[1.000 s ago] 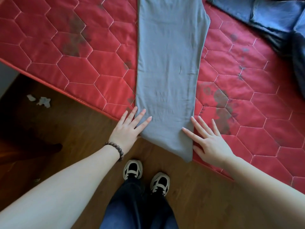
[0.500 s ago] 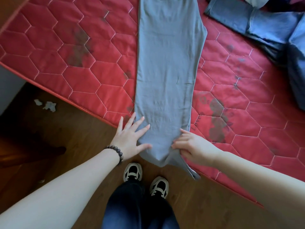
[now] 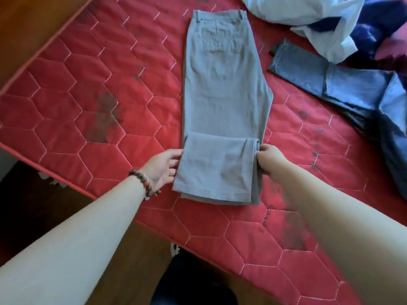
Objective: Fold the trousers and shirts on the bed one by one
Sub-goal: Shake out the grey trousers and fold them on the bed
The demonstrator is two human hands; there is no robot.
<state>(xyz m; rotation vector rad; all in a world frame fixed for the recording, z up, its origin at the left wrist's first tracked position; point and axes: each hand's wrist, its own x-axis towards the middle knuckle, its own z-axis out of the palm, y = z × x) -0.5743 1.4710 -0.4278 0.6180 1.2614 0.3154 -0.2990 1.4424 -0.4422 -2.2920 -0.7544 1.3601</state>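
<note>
Grey trousers (image 3: pixel 222 84) lie lengthwise on the red quilted mattress (image 3: pixel 88 111), waistband at the far end. Their leg ends are folded up over the legs, making a doubled flap (image 3: pixel 215 170) near the bed's front edge. My left hand (image 3: pixel 164 167), with a bead bracelet at the wrist, grips the flap's left edge. My right hand (image 3: pixel 267 159) grips its right edge, fingers curled round the fold. Blue jeans (image 3: pixel 343 86) lie to the right, and a white shirt (image 3: pixel 312 20) is bunched at the far right.
Dark blue and pink clothing (image 3: pixel 383 34) lies heaped at the top right corner. The mattress edge runs diagonally from the left to the lower right, with brown wooden floor (image 3: pixel 44 208) below it. My dark trouser legs (image 3: pixel 193 282) stand at the bed's edge.
The trouser leg ends, which hung over the bed's edge, have been lifted and folded up onto the legs. Both hands went from lying flat beside the cloth to gripping the folded flap.
</note>
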